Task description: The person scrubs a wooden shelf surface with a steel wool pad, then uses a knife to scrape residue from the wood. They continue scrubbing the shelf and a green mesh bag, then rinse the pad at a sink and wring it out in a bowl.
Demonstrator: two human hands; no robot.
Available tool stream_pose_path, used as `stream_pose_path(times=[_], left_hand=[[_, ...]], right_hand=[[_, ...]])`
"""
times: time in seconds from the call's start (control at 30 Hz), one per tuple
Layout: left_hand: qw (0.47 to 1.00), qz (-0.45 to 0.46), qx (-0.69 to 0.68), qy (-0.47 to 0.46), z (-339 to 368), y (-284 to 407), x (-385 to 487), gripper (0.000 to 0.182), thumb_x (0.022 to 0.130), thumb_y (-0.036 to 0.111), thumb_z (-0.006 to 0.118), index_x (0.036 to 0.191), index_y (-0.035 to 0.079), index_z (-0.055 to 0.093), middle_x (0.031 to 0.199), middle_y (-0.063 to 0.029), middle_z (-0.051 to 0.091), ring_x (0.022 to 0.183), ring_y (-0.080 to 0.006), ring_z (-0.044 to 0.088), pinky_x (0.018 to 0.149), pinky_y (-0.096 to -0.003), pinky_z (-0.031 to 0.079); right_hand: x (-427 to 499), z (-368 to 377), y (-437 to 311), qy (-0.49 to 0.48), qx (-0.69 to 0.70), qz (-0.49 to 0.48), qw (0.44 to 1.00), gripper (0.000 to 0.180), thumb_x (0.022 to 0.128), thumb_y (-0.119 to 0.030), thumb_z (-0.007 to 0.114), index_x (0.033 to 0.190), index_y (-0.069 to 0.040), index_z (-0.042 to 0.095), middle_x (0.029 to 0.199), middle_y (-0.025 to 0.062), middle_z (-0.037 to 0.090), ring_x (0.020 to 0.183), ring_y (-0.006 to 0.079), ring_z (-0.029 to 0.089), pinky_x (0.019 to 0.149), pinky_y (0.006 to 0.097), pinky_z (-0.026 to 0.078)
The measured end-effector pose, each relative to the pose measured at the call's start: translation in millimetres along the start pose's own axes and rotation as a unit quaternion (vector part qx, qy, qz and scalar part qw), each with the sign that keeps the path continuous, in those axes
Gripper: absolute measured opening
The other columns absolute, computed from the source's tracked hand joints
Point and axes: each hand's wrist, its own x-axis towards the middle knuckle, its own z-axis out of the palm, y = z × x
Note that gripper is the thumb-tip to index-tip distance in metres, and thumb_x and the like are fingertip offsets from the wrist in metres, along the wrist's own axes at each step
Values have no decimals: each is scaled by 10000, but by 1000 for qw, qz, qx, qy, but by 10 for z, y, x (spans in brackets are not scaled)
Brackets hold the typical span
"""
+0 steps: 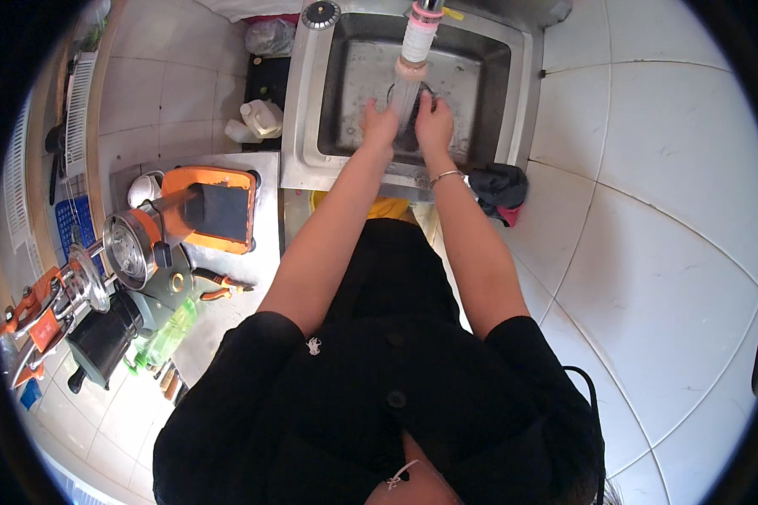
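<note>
Both of my hands are down in a stainless steel sink [486, 107], below the tap's extension. My left hand [379, 123] and my right hand [434, 125] hold a dark object with a rounded rim [408, 140] from its two sides. What it is exactly cannot be made out, as the hands and the tap cover much of it. Over it hangs the tap extension [419, 43], a white ribbed sleeve with pink bands, and a clear column like running water comes down between my hands. A bracelet circles my right wrist.
A sink strainer [321, 14] lies on the sink's back-left corner. Dark cloths [498, 186] hang at its front right. Left of me, a steel counter [266, 214] bears an orange-framed appliance [211, 208], pliers [221, 284] and a green plastic bottle [167, 334]. White jugs [264, 118] stand beside the sink.
</note>
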Motion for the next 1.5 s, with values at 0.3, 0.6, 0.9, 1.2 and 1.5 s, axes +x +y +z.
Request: stream_pose_path(times=[0.3,0.6,0.9,1.2,1.5], left_hand=[[772,-225,-451,-388,120,-293,467,358,928,379,505,1056,66,624,1037,-136,649,974,-297,640,906,-466,508],[744,-268,-479,-380,12,1,41,248,918,234,508,1002,30,620,974,-134,660,870,-306,664,805,-484,544],[987,72,-64,-131,-388,-345,452,300,860,181,705,1063,-35,654,981,-96,691,849,-177,639,742,-352,499],[943,-82,-201,-253,-51,-40,152,490,796,352,752,1087,-17,613,902,-71,645,780,-240,632,662,-395,494],[947,-27,-283,-151,286,-349,340,343,875,234,684,1138,53,558,990,-59,612,851,-192,583,738,-358,517]], right_hand=[[-296,-147,-178,-108,-174,-231,951,267,873,-309,585,831,-61,677,769,174,674,723,387,654,671,490,517],[-124,-342,78,102,-185,-189,959,434,846,-376,665,1172,-102,580,916,204,665,876,368,652,804,432,501],[57,655,267,-191,59,-8,980,524,826,-338,669,1154,43,524,1087,300,627,1043,418,611,881,448,480],[194,-75,397,-143,136,90,976,443,912,-422,617,1031,5,613,928,141,652,833,221,596,714,358,482],[-73,3,245,-142,-2,42,989,544,851,-480,614,988,44,667,956,273,673,912,414,656,786,447,511]])
